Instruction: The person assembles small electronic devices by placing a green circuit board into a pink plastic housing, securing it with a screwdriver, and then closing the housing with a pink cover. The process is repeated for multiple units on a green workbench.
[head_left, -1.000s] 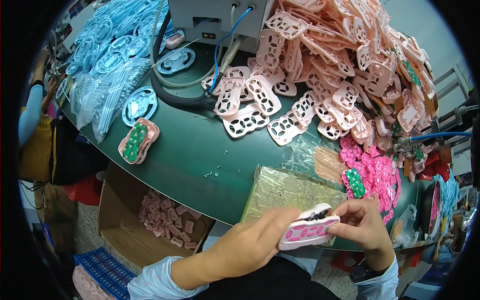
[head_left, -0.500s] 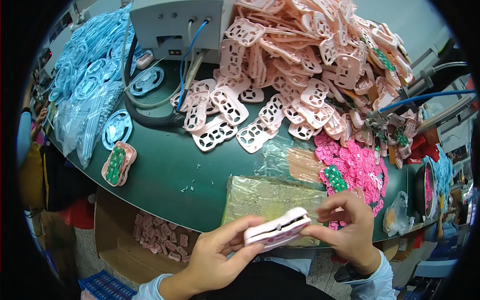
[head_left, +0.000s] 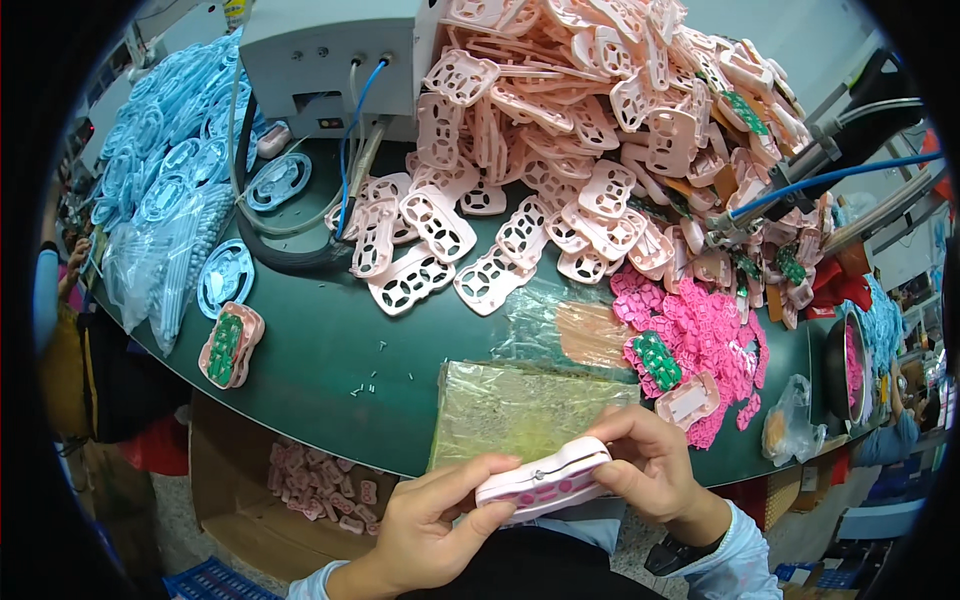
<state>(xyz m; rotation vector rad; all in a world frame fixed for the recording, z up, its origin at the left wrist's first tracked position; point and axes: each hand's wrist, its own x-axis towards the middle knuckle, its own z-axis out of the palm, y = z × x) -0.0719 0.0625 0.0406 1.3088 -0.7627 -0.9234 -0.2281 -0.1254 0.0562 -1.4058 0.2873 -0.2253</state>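
Observation:
My left hand [head_left: 430, 525] grips one end of a pale pink plastic toy casing [head_left: 545, 476], thumb below and fingers above. At its other end my right hand [head_left: 655, 465] pinches it between thumb and fingers. Held on edge and slightly tilted, the casing shows a thin seam between its two halves, a small metal-coloured part in that seam, and brighter pink buttons on the side toward me. It is above the near edge of a yellowish, film-wrapped block [head_left: 535, 408]. Beyond my right hand lie a green circuit board [head_left: 656, 360] and an open pale pink shell half [head_left: 688, 402].
Pale pink frames [head_left: 560, 120] are heaped at the back, bright pink button pieces [head_left: 705, 325] at right. A grey machine box [head_left: 335, 60] with hoses stands behind. Blue parts [head_left: 165, 170] lie left, near a shell with a board [head_left: 228, 345]. Below sits a carton [head_left: 240, 480].
My right fingers have closed onto the casing's end, and the gap between its halves has narrowed. Both hands are slightly lower in view, and the shell half beside the board now shows more fully.

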